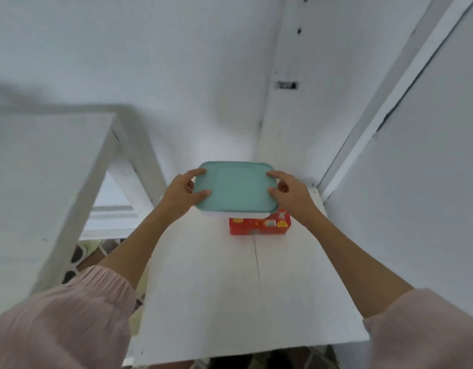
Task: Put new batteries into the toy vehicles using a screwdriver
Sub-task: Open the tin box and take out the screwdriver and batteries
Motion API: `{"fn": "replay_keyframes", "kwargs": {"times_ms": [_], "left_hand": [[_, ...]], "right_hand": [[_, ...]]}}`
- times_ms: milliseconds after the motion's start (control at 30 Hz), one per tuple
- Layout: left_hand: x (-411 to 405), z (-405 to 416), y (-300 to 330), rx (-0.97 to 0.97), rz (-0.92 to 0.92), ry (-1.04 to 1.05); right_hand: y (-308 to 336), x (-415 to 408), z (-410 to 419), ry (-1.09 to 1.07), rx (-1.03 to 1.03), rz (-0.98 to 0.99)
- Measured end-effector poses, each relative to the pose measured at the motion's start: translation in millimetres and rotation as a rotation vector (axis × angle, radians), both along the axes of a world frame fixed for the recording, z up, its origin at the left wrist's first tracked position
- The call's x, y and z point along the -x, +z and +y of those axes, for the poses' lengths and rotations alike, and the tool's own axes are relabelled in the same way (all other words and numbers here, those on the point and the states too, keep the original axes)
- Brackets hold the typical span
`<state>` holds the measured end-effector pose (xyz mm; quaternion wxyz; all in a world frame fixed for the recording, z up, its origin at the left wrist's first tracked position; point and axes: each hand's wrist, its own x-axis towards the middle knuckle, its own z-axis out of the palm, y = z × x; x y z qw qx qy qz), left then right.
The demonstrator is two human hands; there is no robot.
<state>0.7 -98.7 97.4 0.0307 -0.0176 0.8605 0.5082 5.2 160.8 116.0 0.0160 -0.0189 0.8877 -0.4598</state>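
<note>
Starting on the left, the left hand is clamped onto the short left end of a teal-lidded box, thumb on top near the front corner, index finger curled over the back corner, the other fingers hidden below. That spread grip looks meant to stop the box tipping (it sits at arm's length, both arms stretched out from pink sleeves).

Moving to the middle, the box is level, its lid facing up, above the far end of a white shelf. Whether its base rests on the shelf or hangs just clear of it, I cannot tell; a pale strip of its wall shows under the front edge. Tucked just behind and below that front edge is a small red carton with bright printing, partly covered by the box.

On the right, the right hand mirrors the left: thumb and a finger hooked over the lid's right end, palm against the side. Two hands, one at each end, suggests the box is being carried as a whole rather than opened.

No toy vehicles, batteries or screwdriver show anywhere. My guess is they are inside the box, squarely between the two hands, so the battery work itself has not begun. The lid hides the contents entirely.
</note>
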Motion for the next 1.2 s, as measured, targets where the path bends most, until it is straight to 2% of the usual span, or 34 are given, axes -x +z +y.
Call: {"fn": "replay_keyframes", "kwargs": {"times_ms": [233,433,667,967,1200], "left_hand": [[-17,-28,88,-0.046,0.142,0.011],[-53,-62,122,-0.066,0.196,0.066],[-102,-130,126,0.009,0.191,0.107],[-145,-279,113,0.133,0.118,0.146],[-160,-364,96,0.205,0.091,0.118]], "right_hand": [[83,-4,-19,0.052,0.019,0.158],[109,-24,-51,0.149,0.041,0.213],[106,-54,-117,0.229,0.032,0.193],[83,-82,-261,0.3,0.063,0.135],[68,-99,-348,0.297,-0.045,0.112]]}}
